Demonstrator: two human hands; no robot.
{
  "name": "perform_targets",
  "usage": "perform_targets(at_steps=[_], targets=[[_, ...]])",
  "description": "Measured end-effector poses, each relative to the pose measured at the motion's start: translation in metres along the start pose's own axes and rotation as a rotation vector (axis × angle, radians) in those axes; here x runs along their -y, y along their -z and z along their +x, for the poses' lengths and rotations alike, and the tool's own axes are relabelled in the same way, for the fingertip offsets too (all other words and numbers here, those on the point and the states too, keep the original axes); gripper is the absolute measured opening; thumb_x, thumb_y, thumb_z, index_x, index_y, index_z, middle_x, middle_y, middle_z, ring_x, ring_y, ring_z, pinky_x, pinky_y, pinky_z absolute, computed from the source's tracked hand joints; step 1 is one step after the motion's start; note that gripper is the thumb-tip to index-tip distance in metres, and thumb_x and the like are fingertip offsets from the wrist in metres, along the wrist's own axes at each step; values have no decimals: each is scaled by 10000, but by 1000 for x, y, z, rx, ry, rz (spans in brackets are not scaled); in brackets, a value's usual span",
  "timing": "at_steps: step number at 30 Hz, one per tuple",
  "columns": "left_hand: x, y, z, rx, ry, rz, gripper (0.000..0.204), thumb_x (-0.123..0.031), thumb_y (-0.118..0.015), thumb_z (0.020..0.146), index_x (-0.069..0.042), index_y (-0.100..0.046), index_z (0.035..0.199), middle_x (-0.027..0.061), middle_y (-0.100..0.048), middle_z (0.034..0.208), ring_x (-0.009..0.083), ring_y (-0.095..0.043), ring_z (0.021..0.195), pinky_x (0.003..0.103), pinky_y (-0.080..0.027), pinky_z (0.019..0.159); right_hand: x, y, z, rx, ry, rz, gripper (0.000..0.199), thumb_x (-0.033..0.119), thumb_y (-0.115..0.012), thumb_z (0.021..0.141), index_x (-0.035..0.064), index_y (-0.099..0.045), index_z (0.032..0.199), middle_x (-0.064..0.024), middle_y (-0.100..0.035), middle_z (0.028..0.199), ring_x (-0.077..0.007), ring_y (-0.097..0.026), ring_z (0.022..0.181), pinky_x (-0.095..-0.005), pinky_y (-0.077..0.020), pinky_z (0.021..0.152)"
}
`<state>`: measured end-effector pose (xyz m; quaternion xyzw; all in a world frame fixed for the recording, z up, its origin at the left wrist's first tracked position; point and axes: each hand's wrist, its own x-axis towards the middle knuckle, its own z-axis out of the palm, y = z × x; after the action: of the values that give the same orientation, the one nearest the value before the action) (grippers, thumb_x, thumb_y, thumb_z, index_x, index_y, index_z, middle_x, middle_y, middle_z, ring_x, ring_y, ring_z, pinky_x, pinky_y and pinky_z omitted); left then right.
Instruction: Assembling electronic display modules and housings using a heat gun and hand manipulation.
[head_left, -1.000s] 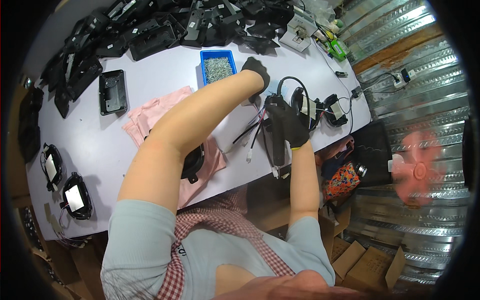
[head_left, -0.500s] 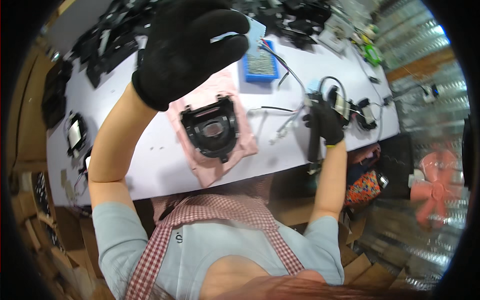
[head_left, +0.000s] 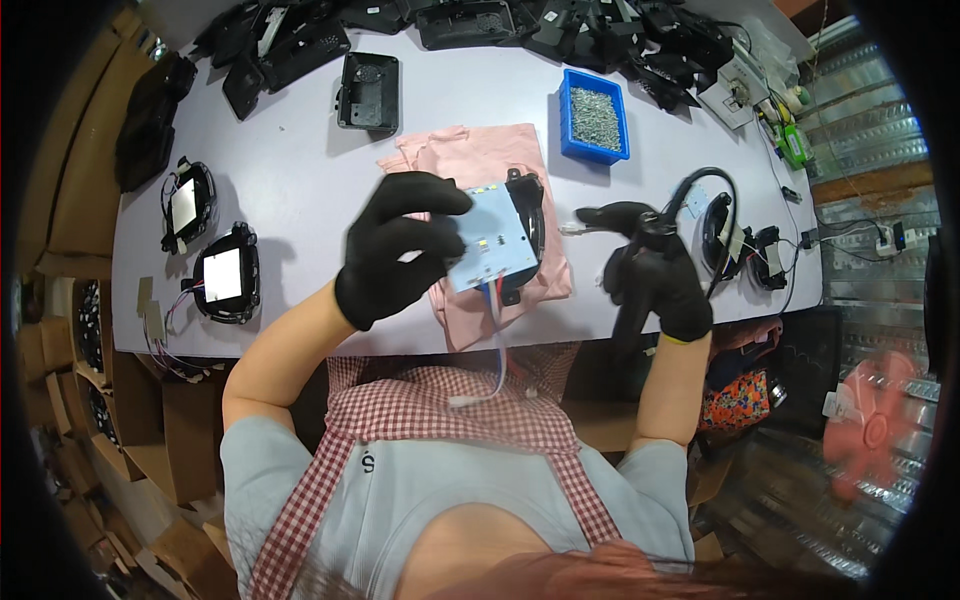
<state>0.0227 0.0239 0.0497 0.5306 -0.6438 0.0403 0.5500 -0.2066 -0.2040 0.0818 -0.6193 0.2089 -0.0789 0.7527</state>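
Note:
My left hand (head_left: 405,245), in a black glove, pinches a pale blue circuit board (head_left: 500,245) by its left side. Small yellowish LEDs dot the board, and thin wires (head_left: 497,330) hang from its lower edge to a white connector. Partly hidden beneath it, a black plastic housing (head_left: 537,215) lies on a pink cloth (head_left: 465,150). My right hand (head_left: 660,280), also gloved in black, is closed round a black stick-shaped corded tool (head_left: 630,318); the index finger points left. From the tool's top a black cable (head_left: 728,190) loops to the right. The tool's tip is too blurred to make out.
A blue tray (head_left: 570,150) of screws stands beyond the cloth. Black housings (head_left: 465,25) crowd the far edge, with one open black box (head_left: 370,95) nearer. Assembled units with white panels (head_left: 222,275) lie at left, others (head_left: 768,258) at right. A pink fan (head_left: 872,428) stands at lower right.
My left hand has come down and nearer with the board, now over the black housing. My right hand has shifted slightly nearer, keeping the tool. The view has shifted too.

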Motion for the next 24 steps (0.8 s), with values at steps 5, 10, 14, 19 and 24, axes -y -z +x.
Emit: perform_targets(at_steps=[5,10,14,19,24], targets=[[35,-34,-26,122,67,-37,322,54,-750,656,-97,-619,908,100,-587,1139,285,-575,1037,360,-508,854,-25,-26,11,133,-130,108,573,43,-588,700,-8,-553,1269,-118,-681,785,-138,-628,613,-250,-509,554],[41,-36,-19,229,117,-71,292,33,-744,670,-132,-658,896,70,-635,1074,269,-592,1004,371,-485,852,-28,-38,11,95,-149,87,607,60,-605,690,0,-555,1292,-99,-660,711,-140,-616,604,-261,-505,579],[29,-13,13,314,90,131,267,-41,-730,732,-145,-717,978,17,-663,895,207,-609,912,333,-458,767,-28,-34,8,152,-123,-61,703,206,-666,720,-53,-469,1343,-116,-671,753,-168,-618,581,-273,-493,538],[43,-10,51,544,414,-241,351,-178,-690,817,-80,-658,1152,80,-697,993,188,-667,901,310,-542,805,-28,-49,-3,229,-52,210,776,16,-675,649,11,-452,1393,-31,-643,805,-110,-612,695,-259,-507,637],[53,-30,59,686,557,-286,402,-193,-732,794,-77,-649,1170,94,-697,1038,209,-667,925,323,-541,841,-27,-58,-5,228,-208,-66,711,1,-636,727,14,-447,1412,27,-535,741,-71,-561,678,-240,-488,641]])
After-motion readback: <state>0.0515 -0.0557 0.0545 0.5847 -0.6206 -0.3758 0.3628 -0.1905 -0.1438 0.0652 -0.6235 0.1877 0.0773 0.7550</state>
